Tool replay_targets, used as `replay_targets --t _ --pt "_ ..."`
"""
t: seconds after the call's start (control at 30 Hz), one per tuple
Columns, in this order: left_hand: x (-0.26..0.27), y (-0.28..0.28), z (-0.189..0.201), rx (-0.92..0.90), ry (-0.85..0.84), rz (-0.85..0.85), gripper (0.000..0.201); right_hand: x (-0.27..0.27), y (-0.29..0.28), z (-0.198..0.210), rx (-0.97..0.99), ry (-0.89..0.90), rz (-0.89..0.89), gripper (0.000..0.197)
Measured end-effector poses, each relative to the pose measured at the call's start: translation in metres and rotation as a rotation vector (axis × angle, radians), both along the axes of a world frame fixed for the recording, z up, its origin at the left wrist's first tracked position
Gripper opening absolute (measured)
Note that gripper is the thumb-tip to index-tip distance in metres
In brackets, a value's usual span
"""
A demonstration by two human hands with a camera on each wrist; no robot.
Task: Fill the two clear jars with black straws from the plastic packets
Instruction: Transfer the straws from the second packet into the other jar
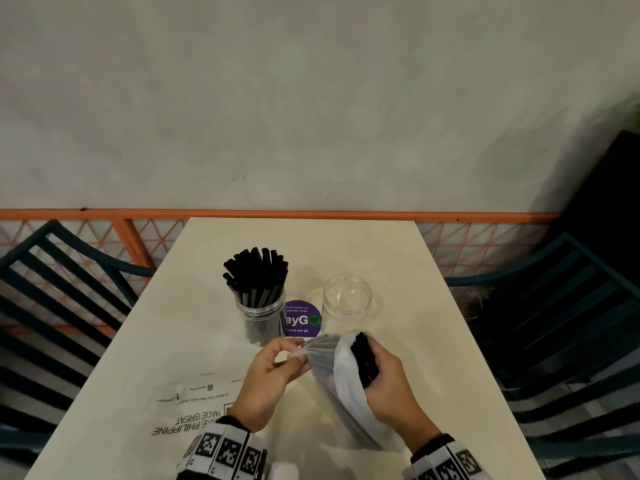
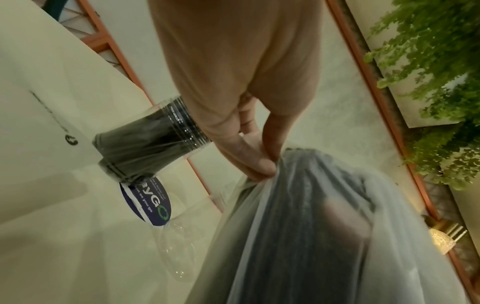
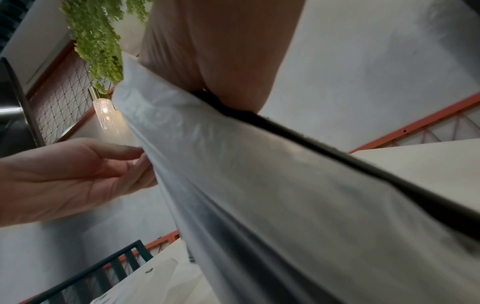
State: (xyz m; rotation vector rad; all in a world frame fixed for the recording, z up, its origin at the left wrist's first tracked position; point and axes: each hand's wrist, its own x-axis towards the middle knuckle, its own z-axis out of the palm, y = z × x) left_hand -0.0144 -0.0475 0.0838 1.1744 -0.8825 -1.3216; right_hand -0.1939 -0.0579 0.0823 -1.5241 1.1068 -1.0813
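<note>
We could not make out how many black straws (image 1: 364, 358) remained inside the plastic packet (image 1: 327, 367); its film was cloudy, and in both wrist views the contents showed only as a dark blur. The lower end of the packet was hidden behind the right forearm in the head view. Printed lettering on a flat sheet (image 1: 194, 414) lying on the table (image 1: 433, 306) was partly covered by the left wrist.

The packet was held above the table, just in front of the purple round sticker (image 1: 302, 318). The left hand (image 1: 268, 379) pinched the packet's gathered end between thumb and fingertips (image 2: 262, 164). The right hand (image 1: 391, 386) was curled round a bundle of straws at the packet's open mouth, their black ends showing past the film.

To the left of the sticker, touching its edge, stood the filled jar (image 1: 260, 317), upright, with straws fanning out above its rim. To the right of the sticker stood the second clear jar (image 1: 346, 301), upright, open and holding nothing.

The table was pale cream and rectangular. Dark slatted chairs (image 1: 568, 323) flanked it on either side of the sticker. Behind the sticker, past the table's far edge, ran an orange-framed lattice (image 1: 138, 237) under a plain grey wall (image 1: 311, 98). Green foliage (image 2: 436, 82) and a lit lamp (image 3: 104, 115) appeared in the wrist views.
</note>
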Motion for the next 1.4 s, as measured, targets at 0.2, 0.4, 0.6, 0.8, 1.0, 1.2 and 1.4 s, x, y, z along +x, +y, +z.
replay_targets --t 0.2,0.4,0.6,0.8,1.0,1.2,1.4 --pt "0.002 0.002 -0.001 -0.023 -0.04 0.026 0.012 -0.008 -0.002 -0.002 -0.041 0.045 -0.076 0.033" --pt "0.01 0.0 0.001 -0.111 -0.269 -0.134 0.035 -0.012 -0.005 -0.005 -0.017 -0.047 -0.149 0.026" --pt "-0.001 -0.004 -0.004 -0.059 -0.227 0.129 0.022 -0.004 -0.006 0.0 -0.01 -0.03 -0.081 0.029" --pt "0.0 -0.005 -0.004 0.024 -0.079 0.031 0.021 0.002 -0.003 0.003 -0.007 -0.065 0.002 0.038" --pt "0.005 -0.003 0.0 0.032 -0.145 -0.071 0.017 0.002 -0.009 0.002 0.012 0.064 0.044 0.05" --pt "0.007 -0.004 -0.008 0.046 -0.29 0.064 0.015 -0.005 -0.01 0.001 0.012 -0.008 -0.075 0.032" --pt "0.007 0.001 -0.011 0.089 -0.096 -0.054 0.008 -0.015 -0.018 0.002 -0.025 -0.041 -0.143 0.033"
